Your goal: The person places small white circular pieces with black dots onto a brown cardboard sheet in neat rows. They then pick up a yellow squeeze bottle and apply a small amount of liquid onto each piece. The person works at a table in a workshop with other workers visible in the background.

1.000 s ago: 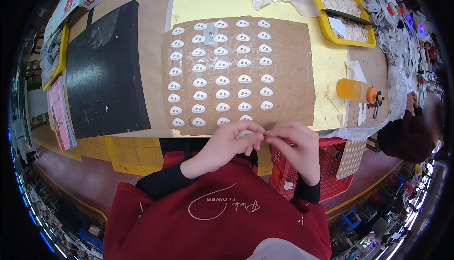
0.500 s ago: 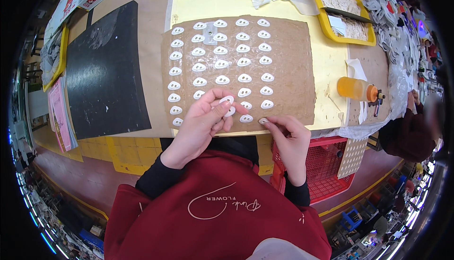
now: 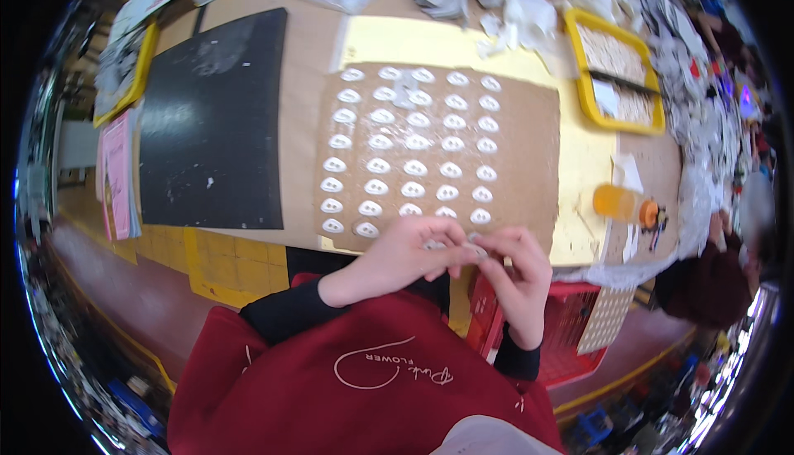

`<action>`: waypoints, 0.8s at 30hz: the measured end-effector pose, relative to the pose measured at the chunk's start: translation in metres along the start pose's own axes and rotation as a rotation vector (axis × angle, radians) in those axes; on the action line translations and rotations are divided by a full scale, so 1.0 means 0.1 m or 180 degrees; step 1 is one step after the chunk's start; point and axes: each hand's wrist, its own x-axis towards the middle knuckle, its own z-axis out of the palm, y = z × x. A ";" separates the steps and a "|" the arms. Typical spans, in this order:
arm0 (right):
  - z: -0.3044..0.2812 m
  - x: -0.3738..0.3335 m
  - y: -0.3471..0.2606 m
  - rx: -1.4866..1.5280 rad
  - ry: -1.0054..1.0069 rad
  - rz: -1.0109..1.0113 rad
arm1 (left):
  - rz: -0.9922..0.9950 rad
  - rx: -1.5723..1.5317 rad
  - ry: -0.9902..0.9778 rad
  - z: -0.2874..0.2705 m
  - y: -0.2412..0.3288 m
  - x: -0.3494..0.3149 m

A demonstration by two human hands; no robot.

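Observation:
Small white rounded pieces with two dark holes lie in rows on a brown sheet. My left hand, at the sheet's near edge, is closed around a few loose white pieces of the same kind, partly hidden by its fingers. Thumb and forefinger of my right hand pinch at a white piece where the fingertips of both hands meet. Blur hides how many pieces are between them.
A black board lies at left. Far right stands a yellow tray of white pieces, with an orange bottle nearer. A red crate sits below the table edge. Another person is at the right.
My right hand has come off the sheet's near edge and met my left, which moved right and nearer to me. The view has shifted, so the table appears moved.

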 end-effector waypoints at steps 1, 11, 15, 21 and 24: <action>-0.02 0.00 -0.06 -0.0187 -0.0181 0.0130 | -0.0044 -0.0050 -0.0152 -0.01 0.00 0.02; -0.23 0.24 0.23 -0.0301 0.0779 -0.0141 | 0.0467 -0.0169 0.0075 -0.21 0.05 -0.17; -0.43 0.32 0.49 -0.0560 0.1200 0.0045 | 0.0651 0.0339 0.1180 -0.63 0.15 -0.43; -0.46 0.25 0.64 -0.0208 0.1365 0.0320 | 0.0496 0.2472 0.2520 -0.98 0.16 -0.78; -0.47 0.26 0.65 -0.0132 0.1426 0.0563 | 0.0103 0.2820 0.2303 -0.92 0.12 -0.77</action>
